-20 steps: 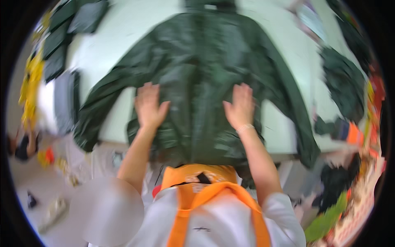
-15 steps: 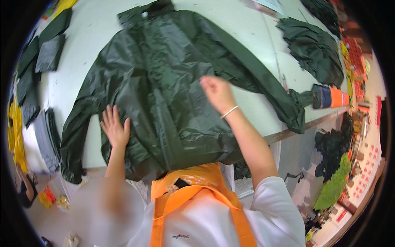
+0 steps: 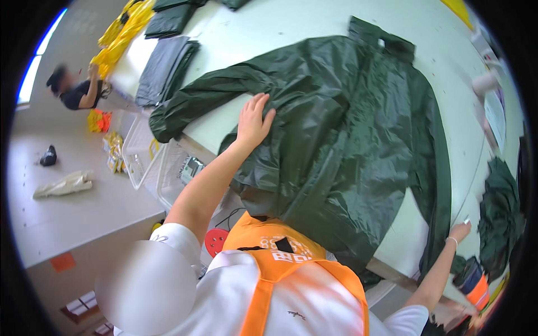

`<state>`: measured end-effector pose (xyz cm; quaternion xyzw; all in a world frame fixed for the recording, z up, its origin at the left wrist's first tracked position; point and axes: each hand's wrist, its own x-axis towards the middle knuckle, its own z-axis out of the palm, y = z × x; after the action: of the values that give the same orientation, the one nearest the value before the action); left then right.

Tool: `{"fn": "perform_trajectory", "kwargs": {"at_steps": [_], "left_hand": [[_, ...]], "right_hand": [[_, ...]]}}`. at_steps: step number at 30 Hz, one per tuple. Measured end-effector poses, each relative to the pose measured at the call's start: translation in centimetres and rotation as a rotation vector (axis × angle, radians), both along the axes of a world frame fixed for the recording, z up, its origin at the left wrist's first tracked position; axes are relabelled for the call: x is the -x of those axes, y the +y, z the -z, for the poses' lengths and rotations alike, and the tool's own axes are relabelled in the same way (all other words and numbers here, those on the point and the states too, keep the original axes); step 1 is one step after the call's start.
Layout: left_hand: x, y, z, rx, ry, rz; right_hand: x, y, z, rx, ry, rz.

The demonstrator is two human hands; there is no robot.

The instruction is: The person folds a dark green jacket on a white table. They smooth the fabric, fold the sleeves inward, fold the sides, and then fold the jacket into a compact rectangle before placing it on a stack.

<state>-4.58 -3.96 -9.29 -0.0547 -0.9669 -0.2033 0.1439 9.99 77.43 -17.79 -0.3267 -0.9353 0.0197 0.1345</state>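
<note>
A dark green, shiny rain jacket (image 3: 358, 131) lies spread on the pale table, front up, collar away from me and hem at my waist. My left hand (image 3: 255, 122) rests flat with outstretched fingers at the jacket's left side, just below where the sleeve joins. Out to the right, beyond the other sleeve, my right hand (image 3: 460, 229) is closed. A tiny white thing (image 3: 467, 222) shows at its fingertips, too small to name. The crumpled dark green garment (image 3: 499, 207) lies just past that hand.
Folded grey and green garments (image 3: 163, 70) are stacked at the table's left, beside yellow garments (image 3: 126, 33). White baskets (image 3: 140, 143) stand below the left edge. An orange-and-navy bundle (image 3: 473, 283) sits at the right edge. Another person (image 3: 78, 92) stands at far left.
My view has swung to the left. The right hand has gone from above the jacket's front out to the right, past the sleeve. The left hand stays at the jacket's left side.
</note>
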Motion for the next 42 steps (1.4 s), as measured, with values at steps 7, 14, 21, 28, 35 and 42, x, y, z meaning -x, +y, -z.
{"fn": "perform_trajectory", "kwargs": {"at_steps": [7,14,21,28,35,42], "left_hand": [[6.4,-3.5,1.5,0.016,-0.126,-0.28],[8.3,-5.2,1.1,-0.346,-0.415,-0.264],[8.0,-10.1,2.6,-1.227,-0.394,-0.08],[8.2,-11.9,-0.5,-1.333,-0.399,-0.085],[7.3,-13.1,-2.8,-1.572,-0.425,0.026],[6.8,-14.1,-0.3,-0.349,-0.358,0.234]], "right_hand": [[11.5,-19.0,-8.7,0.75,0.387,-0.26],[15.0,-50.8,-12.8,0.934,0.099,-0.677],[18.4,-67.9,-13.1,1.04,-0.028,-0.909],[20.6,-71.7,-12.4,0.969,-0.085,-0.867],[21.9,-78.2,-14.7,0.567,-0.067,-0.907],[25.4,-76.8,-12.9,0.775,-0.169,-0.797]]}}
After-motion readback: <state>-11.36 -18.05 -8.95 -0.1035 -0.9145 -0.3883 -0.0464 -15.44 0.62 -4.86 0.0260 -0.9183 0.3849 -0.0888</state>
